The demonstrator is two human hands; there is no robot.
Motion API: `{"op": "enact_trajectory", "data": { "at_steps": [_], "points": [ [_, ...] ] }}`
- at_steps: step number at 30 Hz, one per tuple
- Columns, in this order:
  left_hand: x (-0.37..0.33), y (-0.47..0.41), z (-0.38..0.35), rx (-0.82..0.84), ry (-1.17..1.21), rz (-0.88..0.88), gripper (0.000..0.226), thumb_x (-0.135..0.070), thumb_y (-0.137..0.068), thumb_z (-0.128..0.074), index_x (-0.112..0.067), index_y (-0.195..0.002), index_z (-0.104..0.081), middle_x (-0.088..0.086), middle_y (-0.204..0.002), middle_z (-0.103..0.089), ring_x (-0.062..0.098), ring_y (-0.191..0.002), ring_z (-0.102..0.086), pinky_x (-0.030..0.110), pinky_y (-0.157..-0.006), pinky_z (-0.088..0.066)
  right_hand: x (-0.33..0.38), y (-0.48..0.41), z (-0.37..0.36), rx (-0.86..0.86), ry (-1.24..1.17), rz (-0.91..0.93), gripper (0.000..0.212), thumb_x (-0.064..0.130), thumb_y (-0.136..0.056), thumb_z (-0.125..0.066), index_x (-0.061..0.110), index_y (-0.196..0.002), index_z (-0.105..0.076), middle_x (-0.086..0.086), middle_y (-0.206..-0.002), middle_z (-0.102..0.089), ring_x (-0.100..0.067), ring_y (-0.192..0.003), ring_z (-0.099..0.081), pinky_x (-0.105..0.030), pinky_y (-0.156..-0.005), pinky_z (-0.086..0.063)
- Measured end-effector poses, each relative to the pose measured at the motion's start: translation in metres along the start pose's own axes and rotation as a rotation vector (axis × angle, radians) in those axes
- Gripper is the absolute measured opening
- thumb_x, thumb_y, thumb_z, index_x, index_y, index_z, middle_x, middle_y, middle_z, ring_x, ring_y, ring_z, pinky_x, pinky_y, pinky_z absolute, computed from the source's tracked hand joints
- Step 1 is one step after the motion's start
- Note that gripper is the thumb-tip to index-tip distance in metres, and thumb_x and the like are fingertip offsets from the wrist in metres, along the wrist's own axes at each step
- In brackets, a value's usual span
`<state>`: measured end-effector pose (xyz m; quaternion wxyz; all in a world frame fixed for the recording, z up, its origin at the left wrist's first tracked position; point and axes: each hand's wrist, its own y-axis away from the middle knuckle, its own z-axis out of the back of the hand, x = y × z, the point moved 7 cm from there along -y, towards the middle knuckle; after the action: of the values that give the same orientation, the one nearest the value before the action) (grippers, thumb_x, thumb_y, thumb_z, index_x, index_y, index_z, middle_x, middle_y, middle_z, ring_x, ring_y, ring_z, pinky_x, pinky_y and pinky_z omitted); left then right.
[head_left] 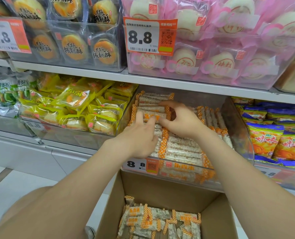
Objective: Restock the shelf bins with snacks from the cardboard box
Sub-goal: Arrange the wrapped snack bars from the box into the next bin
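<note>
A clear shelf bin (238,135) on the lower shelf holds rows of rice snack bars (183,149) in orange-checkered wrappers. Both my hands are inside it, at its back left. My right hand (181,121) curls its fingers over a small stack of bars (152,107), with its thumb under the front one. My left hand (140,135) grips the same bundle from the left, thumb up against a bar's end and fingers curled down. Below the bin stands the open cardboard box (160,185), with several more of the same bars (152,219) loose in it.
An 8.8 price tag (140,165) is on the bin's front. Yellow pastry packs (84,107) fill the bin to the left, and blue-and-orange snack bags (272,138) the one to the right. The upper shelf (143,78) carries walnut cakes (74,47) and pink-wrapped buns (220,62).
</note>
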<state>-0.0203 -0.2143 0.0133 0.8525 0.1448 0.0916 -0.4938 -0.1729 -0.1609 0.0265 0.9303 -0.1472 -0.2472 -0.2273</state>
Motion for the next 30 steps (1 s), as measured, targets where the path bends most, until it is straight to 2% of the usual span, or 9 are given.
{"op": "enact_trajectory", "data": {
  "at_steps": [1,4,8,10,13,18,22,26,30],
  "points": [
    [0.000,0.000,-0.002,0.015,-0.009,-0.003,0.067,-0.043,-0.109,-0.040,-0.023,-0.163,-0.006,0.009,-0.156,-0.013,0.041,-0.130,-0.049,0.051,-0.110,-0.043,0.001,0.000,0.000,-0.011,0.011,0.030,0.052,0.046,-0.088,-0.069,0.043,-0.138,-0.054,0.005,-0.136,-0.062,-0.024,-0.126,-0.058,-0.032,-0.100,-0.047],
    [0.002,0.000,-0.005,0.037,-0.042,-0.014,0.077,-0.049,-0.108,-0.041,-0.024,-0.166,0.004,0.013,-0.162,-0.013,0.041,-0.149,-0.029,0.052,-0.119,-0.034,0.007,0.002,0.005,-0.100,0.028,0.070,0.048,0.041,-0.088,-0.073,0.040,-0.134,-0.058,0.010,-0.119,-0.063,-0.026,-0.116,-0.061,-0.029,-0.093,-0.045],
    [0.005,-0.003,0.002,-0.011,-0.024,0.000,0.075,-0.048,-0.108,-0.041,-0.022,-0.166,-0.001,0.013,-0.165,-0.008,0.039,-0.156,-0.015,0.051,-0.123,-0.027,0.004,-0.001,0.002,-0.104,0.076,0.029,0.049,0.046,-0.094,-0.068,0.038,-0.140,-0.055,-0.003,-0.127,-0.059,-0.028,-0.124,-0.053,-0.037,-0.101,-0.046],
    [0.005,-0.003,0.004,-0.028,-0.008,0.005,0.069,-0.047,-0.108,-0.041,-0.018,-0.164,-0.011,0.012,-0.163,-0.009,0.039,-0.154,-0.017,0.051,-0.122,-0.030,0.005,-0.001,-0.001,-0.096,0.105,0.058,0.049,0.047,-0.096,-0.068,0.032,-0.142,-0.056,-0.007,-0.133,-0.053,-0.030,-0.126,-0.053,-0.042,-0.104,-0.048],
    [0.001,-0.002,0.011,-0.138,-0.056,-0.019,0.056,-0.044,-0.109,-0.042,-0.010,-0.152,-0.031,0.013,-0.158,-0.011,0.039,-0.149,-0.023,0.049,-0.118,-0.033,0.008,-0.004,-0.003,-0.089,0.156,0.110,0.049,0.042,-0.099,-0.067,0.022,-0.143,-0.058,-0.010,-0.143,-0.048,-0.033,-0.134,-0.048,-0.045,-0.111,-0.044],
    [-0.003,-0.003,0.010,-0.100,-0.048,-0.031,0.059,-0.044,-0.110,-0.039,-0.014,-0.158,-0.022,0.013,-0.158,-0.015,0.037,-0.153,-0.017,0.051,-0.122,-0.028,0.011,-0.001,-0.005,-0.084,0.267,0.111,0.047,0.044,-0.103,-0.057,0.023,-0.145,-0.056,-0.010,-0.154,-0.037,-0.037,-0.142,-0.038,-0.051,-0.117,-0.039],
    [-0.003,-0.006,0.006,-0.076,-0.035,-0.026,0.065,-0.047,-0.110,-0.039,-0.016,-0.162,-0.015,0.011,-0.159,-0.010,0.036,-0.156,-0.007,0.052,-0.125,-0.022,0.019,0.006,-0.003,-0.090,0.222,0.126,0.061,0.030,-0.099,-0.045,0.026,-0.159,-0.034,-0.005,-0.163,-0.030,-0.033,-0.146,-0.031,-0.054,-0.116,-0.034],
    [0.001,-0.007,0.007,-0.098,-0.011,-0.025,0.060,-0.046,-0.109,-0.041,-0.018,-0.159,-0.022,0.009,-0.158,-0.009,0.037,-0.151,-0.012,0.051,-0.122,-0.026,0.017,0.008,0.001,-0.154,0.404,0.066,0.053,0.036,-0.098,-0.043,0.018,-0.147,-0.050,-0.008,-0.147,-0.047,-0.032,-0.131,-0.038,-0.051,-0.107,-0.038],
    [0.003,-0.009,0.011,-0.108,-0.025,-0.039,0.059,-0.044,-0.108,-0.043,-0.018,-0.159,-0.026,0.011,-0.160,-0.013,0.038,-0.151,-0.017,0.052,-0.122,-0.030,0.012,0.008,0.002,-0.112,0.358,0.011,0.049,0.039,-0.099,-0.043,0.018,-0.143,-0.053,-0.011,-0.144,-0.044,-0.035,-0.128,-0.038,-0.052,-0.108,-0.039]
  ]
}}
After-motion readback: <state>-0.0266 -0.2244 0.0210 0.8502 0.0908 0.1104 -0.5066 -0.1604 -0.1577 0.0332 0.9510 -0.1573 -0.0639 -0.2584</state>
